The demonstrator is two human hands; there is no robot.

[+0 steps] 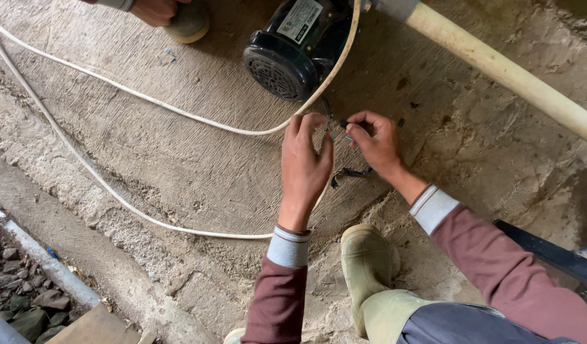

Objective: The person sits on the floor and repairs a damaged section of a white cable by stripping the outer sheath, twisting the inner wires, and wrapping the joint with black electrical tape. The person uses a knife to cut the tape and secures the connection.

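**Both hands on the wire ends in front of the pump motor**

You crouch on a rough concrete floor that fills the view. A cream plastic pipe runs diagonally across the upper right. At top centre sits a dark green pump motor, its vented fan cover facing you. A white cable loops wide over the floor from the left, curves up past the motor and comes back towards your hands. Your pale rubber boot is planted at the bottom, just right of your left forearm. At the top left edge another person's hand and shoe show, well apart from yours.

Your left hand is closed in a pinch, its fingertips meeting on thin wire ends just below the motor. Your right hand is also closed, pinching a small dark piece against the same wires; what it is cannot be told. A short dark strand hangs below your right hand.
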